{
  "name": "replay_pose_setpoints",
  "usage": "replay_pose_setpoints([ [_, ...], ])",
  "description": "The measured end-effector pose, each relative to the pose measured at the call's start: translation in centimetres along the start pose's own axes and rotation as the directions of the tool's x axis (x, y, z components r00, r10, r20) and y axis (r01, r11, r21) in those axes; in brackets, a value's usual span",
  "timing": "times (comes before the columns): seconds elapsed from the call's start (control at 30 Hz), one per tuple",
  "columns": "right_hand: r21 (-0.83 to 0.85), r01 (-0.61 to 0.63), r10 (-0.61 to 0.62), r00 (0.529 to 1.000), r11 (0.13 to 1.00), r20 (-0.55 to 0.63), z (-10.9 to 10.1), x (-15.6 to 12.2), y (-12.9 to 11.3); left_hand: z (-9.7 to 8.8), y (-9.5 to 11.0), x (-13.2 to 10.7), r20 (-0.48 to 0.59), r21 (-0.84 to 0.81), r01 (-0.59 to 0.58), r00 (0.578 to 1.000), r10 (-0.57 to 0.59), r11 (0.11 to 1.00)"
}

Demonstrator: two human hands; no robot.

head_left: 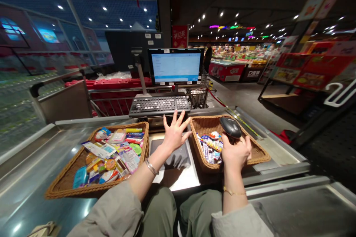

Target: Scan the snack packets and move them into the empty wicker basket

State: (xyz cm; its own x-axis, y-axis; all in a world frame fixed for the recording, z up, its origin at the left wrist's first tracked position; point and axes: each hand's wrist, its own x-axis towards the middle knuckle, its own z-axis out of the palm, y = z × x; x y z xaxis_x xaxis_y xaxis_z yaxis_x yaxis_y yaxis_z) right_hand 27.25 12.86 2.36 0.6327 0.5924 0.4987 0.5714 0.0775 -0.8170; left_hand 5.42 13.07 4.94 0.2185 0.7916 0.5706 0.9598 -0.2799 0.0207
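My right hand [236, 152] is wrapped round a black barcode scanner [231, 127], holding it above the right wicker basket [258, 152]. Several small packaged goods [211, 147] lie in the left part of that basket. With fingers spread, my left hand [175, 133] hovers between the two baskets, just in front of the black keyboard [160, 106]; nothing is in it. The left wicker basket [63, 182] is filled with a heap of mixed small packages [112, 155]. Beneath my left hand, a dark grey flat pad [174, 157] partly shows.
Behind the keyboard stands a lit monitor [176, 66]. A metal counter [25, 192] runs under the baskets. Shopping carts [198, 96] stand beyond it, a display shelf [308, 70] is at right, and a person [207, 58] is in the background.
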Motion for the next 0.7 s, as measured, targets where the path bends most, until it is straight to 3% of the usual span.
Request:
replay_pose_setpoints([
  [0.2,0.014,0.01,-0.01,0.999,1.0,0.044,0.8,-1.2,-1.7,-1.6,-3.1,-2.2,0.017,0.044,0.087,0.996,-0.088,0.995],
  [0.43,0.07,0.099,-0.105,0.991,0.993,0.085,1.4,-3.3,-4.3,-3.0,-7.0,-5.1,0.029,0.09,0.15,0.988,-0.153,0.985],
  [0.7,0.174,0.21,-0.25,0.936,0.962,0.249,3.5,-6.1,-5.8,-4.0,-10.8,-8.8,0.064,0.148,0.24,0.966,-0.251,0.959],
])
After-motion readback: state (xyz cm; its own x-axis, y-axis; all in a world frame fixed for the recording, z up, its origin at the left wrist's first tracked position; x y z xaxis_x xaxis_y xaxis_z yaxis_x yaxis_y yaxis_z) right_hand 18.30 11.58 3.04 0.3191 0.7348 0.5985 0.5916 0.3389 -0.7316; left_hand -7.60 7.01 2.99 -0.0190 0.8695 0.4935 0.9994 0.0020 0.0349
